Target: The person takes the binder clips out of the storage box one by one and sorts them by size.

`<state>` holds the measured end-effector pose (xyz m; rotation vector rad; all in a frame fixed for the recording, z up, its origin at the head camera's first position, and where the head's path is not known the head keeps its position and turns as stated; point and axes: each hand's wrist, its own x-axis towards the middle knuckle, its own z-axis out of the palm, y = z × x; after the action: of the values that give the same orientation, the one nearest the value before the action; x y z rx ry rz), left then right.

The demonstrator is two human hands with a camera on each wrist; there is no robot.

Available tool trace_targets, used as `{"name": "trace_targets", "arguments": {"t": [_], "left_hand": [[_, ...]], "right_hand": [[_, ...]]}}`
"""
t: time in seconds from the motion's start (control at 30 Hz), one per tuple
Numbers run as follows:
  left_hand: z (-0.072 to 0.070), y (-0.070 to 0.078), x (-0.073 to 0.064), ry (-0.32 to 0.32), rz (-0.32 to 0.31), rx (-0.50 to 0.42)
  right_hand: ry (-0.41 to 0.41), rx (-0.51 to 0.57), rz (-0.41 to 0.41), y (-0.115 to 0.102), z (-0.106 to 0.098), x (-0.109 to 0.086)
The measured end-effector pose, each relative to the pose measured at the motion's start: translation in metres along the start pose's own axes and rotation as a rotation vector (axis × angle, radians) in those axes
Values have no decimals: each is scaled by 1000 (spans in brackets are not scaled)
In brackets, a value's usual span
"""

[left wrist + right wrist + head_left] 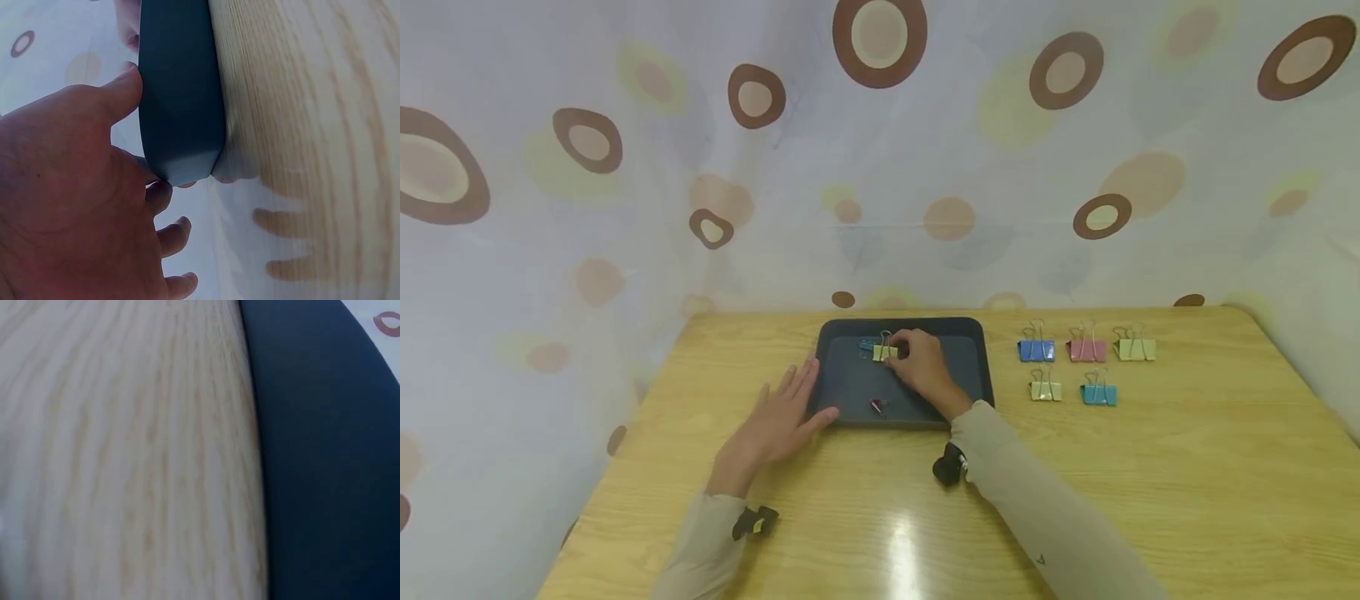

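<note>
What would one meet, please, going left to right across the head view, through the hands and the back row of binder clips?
Left hand, held yellow binder clip, right hand, blue binder clip, pink binder clip, back-row yellow binder clip.

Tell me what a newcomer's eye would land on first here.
Probably the backdrop with its bold brown rings, rising behind the table. Next, the dark tray toward the table's back, where the right hand pinches a yellow binder clip and the left hand rests at the near left corner. Then the five coloured binder clips in two rows right of it.
</note>
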<state>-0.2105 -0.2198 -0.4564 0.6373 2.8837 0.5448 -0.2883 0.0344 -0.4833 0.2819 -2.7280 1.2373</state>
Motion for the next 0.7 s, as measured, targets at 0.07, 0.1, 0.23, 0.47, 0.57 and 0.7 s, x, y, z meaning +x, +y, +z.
{"name": "trace_targets", "arguments": {"t": [0.07, 0.1, 0.23, 0.47, 0.57, 0.7], "left_hand": [[-2, 1, -1, 9, 2, -2], [-3, 1, -2, 11, 2, 0], [-3, 0, -3, 3, -10, 0], [-2, 0, -3, -1, -12, 13], [-2, 1, -2, -8, -11, 18], [-1, 0, -1, -10, -7, 8]], "right_hand": [[15, 0, -20, 0, -1, 1], [21, -1, -30, 0, -1, 1], [18, 29, -55, 2, -3, -1], [1, 133, -45, 6, -18, -7], [-23, 160, -14, 7, -30, -12], [-52, 169, -8, 10, -44, -20]]}}
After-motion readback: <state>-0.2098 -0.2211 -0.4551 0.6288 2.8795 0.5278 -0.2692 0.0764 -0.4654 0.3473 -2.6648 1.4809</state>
